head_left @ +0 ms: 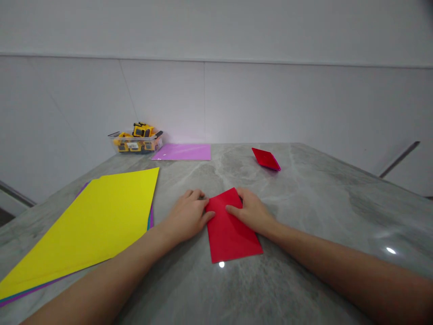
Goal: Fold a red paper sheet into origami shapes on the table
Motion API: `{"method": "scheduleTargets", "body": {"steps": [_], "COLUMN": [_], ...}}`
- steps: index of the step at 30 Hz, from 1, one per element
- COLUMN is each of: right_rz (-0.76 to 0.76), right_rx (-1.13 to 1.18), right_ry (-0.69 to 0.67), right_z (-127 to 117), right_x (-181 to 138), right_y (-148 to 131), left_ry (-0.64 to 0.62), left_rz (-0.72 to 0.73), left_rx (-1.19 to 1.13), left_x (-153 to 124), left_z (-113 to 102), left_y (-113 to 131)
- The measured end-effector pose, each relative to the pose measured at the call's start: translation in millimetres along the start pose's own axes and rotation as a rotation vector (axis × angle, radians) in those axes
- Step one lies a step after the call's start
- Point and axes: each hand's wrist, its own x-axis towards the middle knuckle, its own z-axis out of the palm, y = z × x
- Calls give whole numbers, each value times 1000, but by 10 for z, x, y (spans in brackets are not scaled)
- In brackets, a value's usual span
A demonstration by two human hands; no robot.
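A red sheet of paper (232, 237), seemingly folded, lies near the middle of the table, its lower edge toward me. My left hand (191, 214) grips its upper left edge, thumb on top and the other fingers curled beside it. On the upper right side, my right hand (250, 210) has its thumb pressed on the paper, with its fingers around the edge and partly hidden. Whatever lies beneath the sheet is out of sight.
A stack of large sheets, yellow on top (98, 221), lies at the left. Behind are a clear plastic box (135, 143) of yellow toy vehicles and a light purple sheet (182, 152). Farther right sits a folded red piece (265, 159) with a pink edge. A wall borders the marble-patterned table (324, 216).
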Motion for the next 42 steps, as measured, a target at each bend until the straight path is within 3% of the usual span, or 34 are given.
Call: {"method": "scheduleTargets", "body": {"steps": [3,7,11,16,33,42], "right_rz": [-25,17,-3,-85,-190,-267], "right_rx": [-71,70,169,-40,31,75], "right_ry": [23,-56,-41,61,-60,-44], "right_z": [6,-13,-30,-33,-73,-63], "right_x": [10,33,-22,-87,-205,-251], "right_y": [-17,-31,-26,-68,-171,-191], "left_ry": [-16,3,-25,-88,-56,9], "left_rz": [20,-15,167,289,174,48], "left_rx": [170,182,-10,-194,-180,-215], "left_x": [11,35,-10,-111,-123,-117], "left_z": [43,48,-21,-109,-111,-28], "left_y": [151,225,64,-188,-131,-137]}}
